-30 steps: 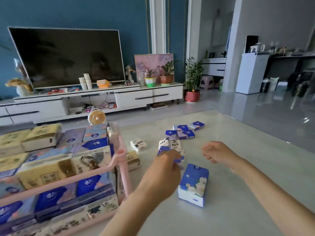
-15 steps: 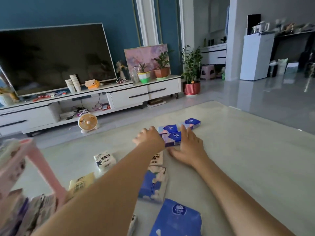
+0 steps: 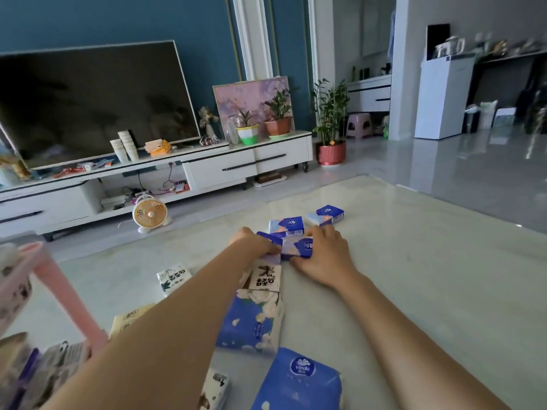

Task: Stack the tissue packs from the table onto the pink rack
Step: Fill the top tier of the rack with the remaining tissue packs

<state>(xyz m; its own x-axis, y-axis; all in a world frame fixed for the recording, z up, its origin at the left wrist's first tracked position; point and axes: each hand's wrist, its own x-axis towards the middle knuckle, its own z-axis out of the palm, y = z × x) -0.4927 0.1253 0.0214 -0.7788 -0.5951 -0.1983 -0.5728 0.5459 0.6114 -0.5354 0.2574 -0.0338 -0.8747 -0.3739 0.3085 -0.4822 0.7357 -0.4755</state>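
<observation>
Tissue packs (image 3: 297,247) clasped between outstretched hands (image 3: 255,245) (image 3: 324,255).

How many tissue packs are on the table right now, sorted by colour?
Blue packs: 6
White packs: 3
Beige pack: 1
Total: 10 in view; the left arm may hide more.

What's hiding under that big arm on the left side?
Poking out from under the left arm are a beige tissue pack, a blue flowered pack and a black-and-white pack. The arm covers part of each, and anything else beneath it cannot be seen.
</observation>
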